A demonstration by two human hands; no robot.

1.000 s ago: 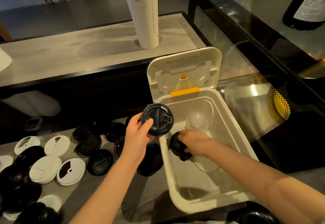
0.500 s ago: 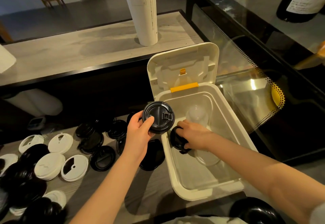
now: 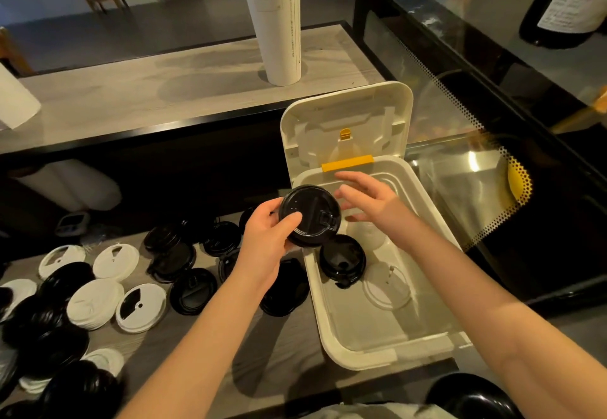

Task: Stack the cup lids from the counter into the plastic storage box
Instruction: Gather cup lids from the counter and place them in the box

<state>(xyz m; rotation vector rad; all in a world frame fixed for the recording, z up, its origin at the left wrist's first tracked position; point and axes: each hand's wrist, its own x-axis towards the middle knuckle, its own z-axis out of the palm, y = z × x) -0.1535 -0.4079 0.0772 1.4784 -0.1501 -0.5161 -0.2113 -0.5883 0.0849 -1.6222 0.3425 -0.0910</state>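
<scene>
Glossy plastics on a matt, grey wood-grain surface

The black lid (image 3: 308, 215) gripped by the left hand (image 3: 266, 241) is smooth, shiny plastic that catches highlights, as is the black lid stack (image 3: 342, 259) in the storage box (image 3: 377, 358). The box's cream plastic looks smooth with a soft sheen, and its raised cover (image 3: 345, 116) matches, with a yellow plastic strip (image 3: 347, 163). A clear lid (image 3: 387, 285) on the box floor is thin, see-through plastic. The white lids (image 3: 95, 303) look matt and paper-like. The counter (image 3: 157, 346) shows matt grey wood grain. The display case (image 3: 460, 188) is reflective glass with a black dotted edge.
</scene>
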